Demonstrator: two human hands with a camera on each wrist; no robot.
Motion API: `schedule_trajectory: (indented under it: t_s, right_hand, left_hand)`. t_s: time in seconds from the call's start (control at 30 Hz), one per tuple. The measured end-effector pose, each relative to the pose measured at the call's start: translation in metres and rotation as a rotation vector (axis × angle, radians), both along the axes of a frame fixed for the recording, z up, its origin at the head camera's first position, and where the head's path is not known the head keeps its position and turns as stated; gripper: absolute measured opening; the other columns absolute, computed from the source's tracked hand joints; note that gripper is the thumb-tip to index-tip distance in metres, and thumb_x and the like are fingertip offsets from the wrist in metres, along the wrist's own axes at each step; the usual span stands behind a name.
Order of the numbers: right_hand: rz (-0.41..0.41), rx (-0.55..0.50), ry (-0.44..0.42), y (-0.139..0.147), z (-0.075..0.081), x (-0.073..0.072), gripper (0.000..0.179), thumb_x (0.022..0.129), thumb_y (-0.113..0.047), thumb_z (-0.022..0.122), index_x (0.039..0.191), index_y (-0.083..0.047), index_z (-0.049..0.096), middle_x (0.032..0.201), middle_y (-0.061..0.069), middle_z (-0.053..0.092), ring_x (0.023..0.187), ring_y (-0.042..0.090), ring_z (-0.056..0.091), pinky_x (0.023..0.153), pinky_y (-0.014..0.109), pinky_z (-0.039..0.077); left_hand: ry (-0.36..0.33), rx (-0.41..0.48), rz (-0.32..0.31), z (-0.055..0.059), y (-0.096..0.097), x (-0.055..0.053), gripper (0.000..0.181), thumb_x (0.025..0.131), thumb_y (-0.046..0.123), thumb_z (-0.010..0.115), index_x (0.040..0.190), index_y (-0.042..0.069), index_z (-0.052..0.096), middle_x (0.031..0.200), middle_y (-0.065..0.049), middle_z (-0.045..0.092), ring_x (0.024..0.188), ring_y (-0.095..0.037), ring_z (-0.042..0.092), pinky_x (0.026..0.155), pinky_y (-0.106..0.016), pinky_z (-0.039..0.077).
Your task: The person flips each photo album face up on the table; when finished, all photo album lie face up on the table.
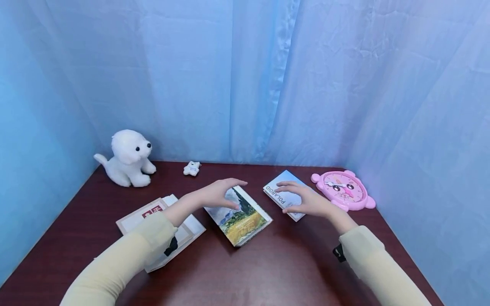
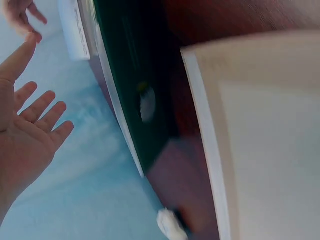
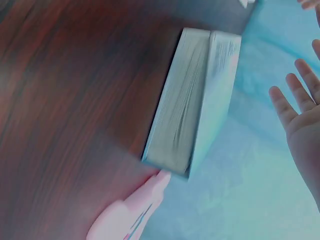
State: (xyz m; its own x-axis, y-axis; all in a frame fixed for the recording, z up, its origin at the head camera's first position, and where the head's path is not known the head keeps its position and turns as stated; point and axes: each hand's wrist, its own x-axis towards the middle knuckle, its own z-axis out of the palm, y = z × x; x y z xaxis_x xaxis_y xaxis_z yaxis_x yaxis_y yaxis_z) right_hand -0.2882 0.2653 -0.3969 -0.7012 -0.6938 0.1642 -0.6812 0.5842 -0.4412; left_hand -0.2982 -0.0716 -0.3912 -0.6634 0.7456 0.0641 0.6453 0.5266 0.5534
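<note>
My left hand (image 1: pixel 217 194) hovers over a book with a painted landscape cover (image 1: pixel 245 225), its thumb and fingers spread apart. In the left wrist view that left hand (image 2: pixel 30 120) shows its palm and holds nothing. My right hand (image 1: pixel 300 199) is above a pale blue book lettered POLAROID (image 1: pixel 288 187), fingers loosely bent and apart from the thumb. The right wrist view shows the right hand (image 3: pixel 305 110) off to the side of the thick blue book (image 3: pixel 180 100), whose page edges face the camera. Under my left forearm lies a beige and white book (image 1: pixel 195 227).
A white plush dog (image 1: pixel 130 159) sits at the back left of the dark wooden table (image 1: pixel 275 276). Near it lies a small white star-shaped trinket (image 1: pixel 192 168). A pink animal-shaped clock (image 1: pixel 344 190) lies at the right edge. Blue curtains (image 1: pixel 191 85) enclose the table.
</note>
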Motion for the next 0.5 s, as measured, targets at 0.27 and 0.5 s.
schedule_trajectory:
  t_s: [0.27,0.5]
  right_hand:
    - [-0.132,-0.024,0.027,0.035,-0.001,-0.010,0.059,0.080,-0.035,0.075,0.132,-0.018,0.055,0.140,0.008,0.047,0.132,0.027,0.038,0.104,0.054,0.033]
    - [-0.195,-0.026,0.010,0.055,-0.012,-0.020,0.068,0.078,-0.036,0.077,0.135,-0.010,0.051,0.139,0.011,0.048,0.131,0.029,0.040,0.104,0.054,0.034]
  left_hand:
    - [-0.022,-0.010,-0.039,-0.011,0.036,-0.002,0.079,0.084,0.031,0.072,0.149,0.017,0.030,0.154,-0.003,0.028,0.142,-0.019,0.023,0.111,-0.039,0.031]
    - [0.007,-0.032,-0.043,-0.024,0.061,-0.011,0.080,0.084,0.030,0.072,0.148,0.009,0.030,0.155,-0.008,0.026,0.143,-0.022,0.022,0.112,-0.040,0.028]
